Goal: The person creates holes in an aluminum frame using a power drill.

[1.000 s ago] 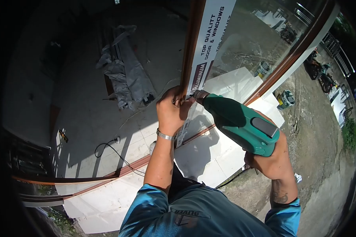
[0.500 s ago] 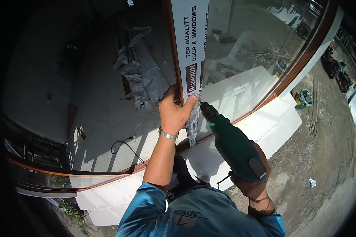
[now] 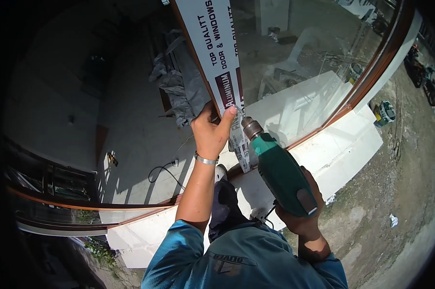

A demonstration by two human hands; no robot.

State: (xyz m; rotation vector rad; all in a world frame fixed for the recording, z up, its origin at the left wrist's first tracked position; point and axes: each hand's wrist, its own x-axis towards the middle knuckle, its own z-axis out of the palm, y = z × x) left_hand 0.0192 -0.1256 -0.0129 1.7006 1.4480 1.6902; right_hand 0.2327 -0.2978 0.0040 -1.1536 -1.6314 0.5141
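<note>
A green power drill (image 3: 285, 176) is gripped by my right hand (image 3: 304, 214), its dark chuck (image 3: 251, 127) pointing up and left. The chuck's tip ends close beside my left thumb, at the printed face of an upright aluminum door frame (image 3: 208, 53). My left hand (image 3: 210, 136) is wrapped round the frame's left edge, thumb pressed on the front and fingers hidden behind. White protective film with "Aluminum" and "Door & Windows" lettering covers the frame. A glass pane (image 3: 294, 82) adjoins it on the right.
Wrapped long pieces (image 3: 179, 82) lie on the floor inside, left of the frame. A black cable (image 3: 154, 174) curls near the threshold. Pale tiles (image 3: 333, 137) form the sill, with a bucket (image 3: 385, 113) beyond it. Motorbikes (image 3: 422, 77) stand at the far right.
The view has shifted, and the door frame now leans more to the left. The drill appears slightly lower and left, still by my left thumb. Both hands keep their holds.
</note>
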